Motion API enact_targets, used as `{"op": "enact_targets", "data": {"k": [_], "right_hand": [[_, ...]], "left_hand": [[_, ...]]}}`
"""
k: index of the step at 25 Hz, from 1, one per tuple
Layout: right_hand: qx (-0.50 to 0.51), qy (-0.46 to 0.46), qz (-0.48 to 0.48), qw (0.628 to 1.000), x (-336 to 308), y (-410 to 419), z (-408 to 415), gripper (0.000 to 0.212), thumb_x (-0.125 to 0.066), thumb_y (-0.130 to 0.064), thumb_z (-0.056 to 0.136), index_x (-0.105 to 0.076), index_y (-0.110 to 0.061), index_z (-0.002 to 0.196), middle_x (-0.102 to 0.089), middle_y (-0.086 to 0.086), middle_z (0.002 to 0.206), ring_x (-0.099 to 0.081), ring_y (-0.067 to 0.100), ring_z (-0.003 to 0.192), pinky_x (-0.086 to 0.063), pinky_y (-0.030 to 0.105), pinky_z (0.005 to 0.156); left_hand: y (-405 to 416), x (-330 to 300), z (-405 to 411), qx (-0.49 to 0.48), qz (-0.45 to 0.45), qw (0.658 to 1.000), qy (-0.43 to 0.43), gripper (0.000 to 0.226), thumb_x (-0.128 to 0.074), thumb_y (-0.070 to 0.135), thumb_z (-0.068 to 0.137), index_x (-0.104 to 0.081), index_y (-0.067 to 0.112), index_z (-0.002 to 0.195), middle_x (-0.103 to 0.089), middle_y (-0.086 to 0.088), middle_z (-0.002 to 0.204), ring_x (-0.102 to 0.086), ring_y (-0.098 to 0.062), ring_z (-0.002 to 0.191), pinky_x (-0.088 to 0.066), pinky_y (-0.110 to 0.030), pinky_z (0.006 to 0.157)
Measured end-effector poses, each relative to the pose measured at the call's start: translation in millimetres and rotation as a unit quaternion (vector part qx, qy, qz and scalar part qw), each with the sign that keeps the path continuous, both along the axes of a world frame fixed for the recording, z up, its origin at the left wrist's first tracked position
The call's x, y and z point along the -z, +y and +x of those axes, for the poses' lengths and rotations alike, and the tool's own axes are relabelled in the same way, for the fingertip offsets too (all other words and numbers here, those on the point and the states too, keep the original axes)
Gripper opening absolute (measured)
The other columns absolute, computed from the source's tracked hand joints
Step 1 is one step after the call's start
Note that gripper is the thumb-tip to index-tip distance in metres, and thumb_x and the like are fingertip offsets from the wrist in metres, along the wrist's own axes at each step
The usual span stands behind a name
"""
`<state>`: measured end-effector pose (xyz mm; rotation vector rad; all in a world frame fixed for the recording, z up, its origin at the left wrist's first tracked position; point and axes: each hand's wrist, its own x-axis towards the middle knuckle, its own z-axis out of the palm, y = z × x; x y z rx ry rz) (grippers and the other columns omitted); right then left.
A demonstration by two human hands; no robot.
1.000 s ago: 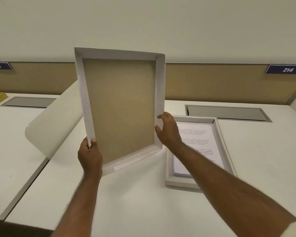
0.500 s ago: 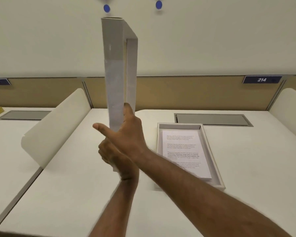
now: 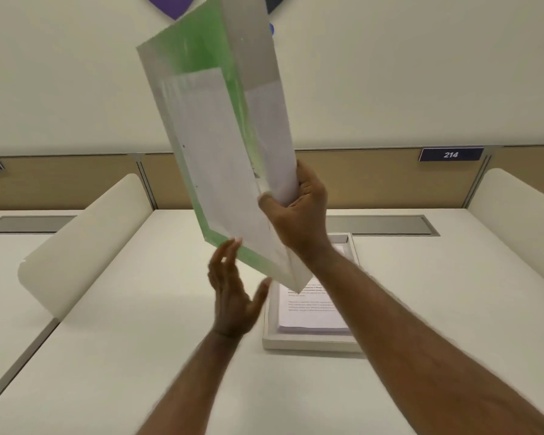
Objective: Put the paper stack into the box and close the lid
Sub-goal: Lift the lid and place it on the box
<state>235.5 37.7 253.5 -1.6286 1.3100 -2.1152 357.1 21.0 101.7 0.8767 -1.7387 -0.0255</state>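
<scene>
The lid (image 3: pixel 214 142), white with a green-edged top face, is raised in the air and tilted, its outer side facing me. My right hand (image 3: pixel 299 211) grips its right edge. My left hand (image 3: pixel 233 293) is below the lid's lower edge, fingers spread, only the fingertips near the green rim. The shallow white box (image 3: pixel 311 342) lies on the desk behind my right forearm. The paper stack (image 3: pixel 311 312) with printed text lies inside it, partly hidden by the lid and arm.
The white desk (image 3: pixel 139 356) has curved cream dividers at left (image 3: pixel 82 243) and right (image 3: pixel 522 221). Grey cable hatches (image 3: pixel 387 224) sit at the back edge. A tan back panel carries a sign reading 214 (image 3: pixel 450 154).
The lid has turned over from showing its brown inside, through edge-on, to showing its green-and-white outside. My left hand has let go and now hangs spread below it. My view tilted up.
</scene>
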Motion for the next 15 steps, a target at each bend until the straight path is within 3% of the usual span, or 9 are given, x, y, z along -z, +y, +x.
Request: {"op": "enact_targets", "data": {"k": [3, 6, 8, 10, 11, 15], "right_hand": [[-0.060, -0.017, -0.026, 0.998, -3.2, 7.1, -41.0, 0.032, -0.072, -0.006, 0.065, -0.060, 0.001, 0.094, -0.064, 0.020, 0.083, -0.059, 0.032, 0.070, -0.054, 0.043, 0.056], [-0.114, -0.020, -0.042, 0.992, -3.3, 11.5, -72.6, 0.035, -0.070, -0.001, 0.066, -0.051, 0.015, 0.091, -0.057, 0.035, 0.084, -0.054, 0.046, 0.073, -0.048, 0.058, 0.059], [-0.156, -0.046, -0.044, 0.986, -2.7, 12.1, -90.2, 0.039, -0.069, -0.003, 0.068, -0.048, 0.016, 0.095, -0.053, 0.040, 0.089, -0.051, 0.051, 0.076, -0.046, 0.063, 0.063], [-0.193, -0.065, -0.052, 0.978, -1.1, 9.7, -105.4, 0.043, -0.067, -0.008, 0.069, -0.047, 0.016, 0.099, -0.051, 0.042, 0.093, -0.050, 0.046, 0.079, -0.044, 0.063, 0.064], [-0.202, -0.078, -0.052, 0.975, 1.1, 7.3, -110.5, 0.044, -0.066, -0.011, 0.070, -0.048, 0.015, 0.101, -0.051, 0.043, 0.095, -0.049, 0.043, 0.081, -0.043, 0.060, 0.066], [-0.156, -0.129, -0.011, 0.979, 16.9, -11.3, -133.3, 0.040, -0.062, -0.019, 0.079, -0.053, 0.009, 0.106, -0.056, 0.026, 0.100, -0.050, 0.035, 0.089, -0.041, 0.048, 0.079]], "left_hand": [[-37.1, -22.7, 30.9, -0.047, 0.001, 0.996, 0.075, 0.077, -0.047, 0.058, 0.090, -0.034, -0.001, 0.139, -0.040, -0.017, 0.137, -0.045, -0.043, 0.120, -0.038, -0.056, 0.102], [-80.4, -50.3, 55.2, -0.084, 0.055, 0.979, 0.175, 0.086, -0.047, 0.063, 0.088, -0.032, -0.001, 0.143, -0.040, -0.010, 0.136, -0.045, -0.031, 0.119, -0.036, -0.053, 0.106], [-97.5, -63.0, 60.8, -0.013, 0.140, 0.968, 0.206, 0.090, -0.047, 0.068, 0.084, -0.030, 0.005, 0.146, -0.040, -0.003, 0.142, -0.043, -0.022, 0.130, -0.036, -0.044, 0.112], [-104.7, -73.8, 57.4, 0.095, 0.230, 0.948, 0.200, 0.093, -0.047, 0.077, 0.078, -0.038, 0.011, 0.143, -0.049, 0.012, 0.137, -0.049, -0.002, 0.126, -0.043, -0.024, 0.104], [-106.9, -76.7, 53.1, 0.140, 0.271, 0.933, 0.190, 0.093, -0.049, 0.079, 0.075, -0.043, 0.013, 0.139, -0.056, 0.013, 0.132, -0.055, -0.001, 0.121, -0.049, -0.023, 0.097], [-113.2, -74.0, 29.9, 0.210, 0.360, 0.882, 0.218, 0.075, -0.052, 0.081, 0.070, -0.064, 0.026, 0.119, -0.072, 0.001, 0.116, -0.070, -0.018, 0.107, -0.060, -0.033, 0.082]]}}
